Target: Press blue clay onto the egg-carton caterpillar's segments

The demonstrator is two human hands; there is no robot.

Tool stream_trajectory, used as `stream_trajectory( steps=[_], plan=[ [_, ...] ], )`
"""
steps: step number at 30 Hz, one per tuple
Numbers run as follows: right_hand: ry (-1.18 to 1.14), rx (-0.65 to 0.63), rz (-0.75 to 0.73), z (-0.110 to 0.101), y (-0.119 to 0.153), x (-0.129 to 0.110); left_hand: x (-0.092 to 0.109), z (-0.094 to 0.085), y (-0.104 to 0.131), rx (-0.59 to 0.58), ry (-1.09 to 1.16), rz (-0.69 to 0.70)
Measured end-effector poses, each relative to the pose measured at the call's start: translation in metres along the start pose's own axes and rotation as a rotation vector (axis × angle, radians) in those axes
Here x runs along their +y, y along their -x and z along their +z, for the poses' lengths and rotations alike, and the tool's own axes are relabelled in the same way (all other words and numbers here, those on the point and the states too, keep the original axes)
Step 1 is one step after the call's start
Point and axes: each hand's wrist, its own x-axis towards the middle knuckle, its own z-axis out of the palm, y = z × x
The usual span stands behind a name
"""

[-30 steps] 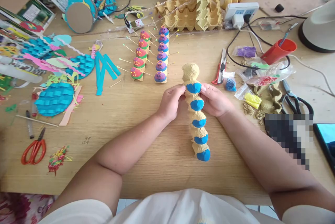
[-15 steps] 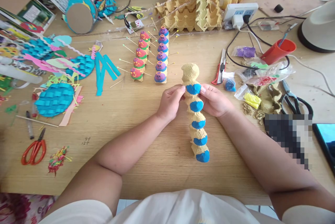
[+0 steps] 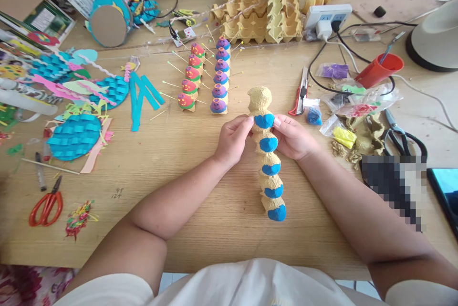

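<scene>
A strip of tan egg-carton bumps (image 3: 271,159) runs lengthwise between my hands, with blue clay pressed on several bumps and the far bump bare. My left hand (image 3: 234,140) pinches its left edge near the topmost blue patch (image 3: 264,121). On the opposite edge, my right hand (image 3: 294,136) is closed with thumb and fingers at that same patch. Beyond them stand two painted strips with smiling faces and pins, one red and green (image 3: 189,87), one purple and blue (image 3: 219,91).
Orange scissors (image 3: 46,205) and paper scraps (image 3: 79,217) lie left, near woven blue discs (image 3: 75,137). To the right are a red cutter (image 3: 303,91), clay bags (image 3: 343,137), black-handled scissors (image 3: 404,139) and a red cup (image 3: 381,71). Egg cartons (image 3: 257,26) stand behind.
</scene>
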Motion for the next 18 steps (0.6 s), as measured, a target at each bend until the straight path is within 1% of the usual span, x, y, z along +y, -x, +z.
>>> stream_trajectory(
  steps=[2, 5, 10, 14, 18],
  plan=[
    [-0.017, 0.001, -0.003, 0.001, 0.0, -0.001, 0.002, 0.002, 0.0, 0.002, 0.027, -0.021],
    [-0.026, 0.0, -0.002, 0.002, 0.0, -0.002, 0.006, 0.007, 0.001, 0.017, 0.112, -0.09],
    [-0.012, 0.01, 0.018, 0.001, 0.0, -0.002, 0.014, 0.017, 0.001, 0.051, 0.238, -0.258],
    [-0.024, 0.023, 0.022, 0.001, -0.001, 0.0, 0.016, 0.021, 0.001, 0.09, 0.316, -0.377],
    [-0.037, 0.022, 0.017, 0.004, -0.001, 0.0, 0.016, 0.021, 0.002, 0.135, 0.342, -0.429]
  ],
)
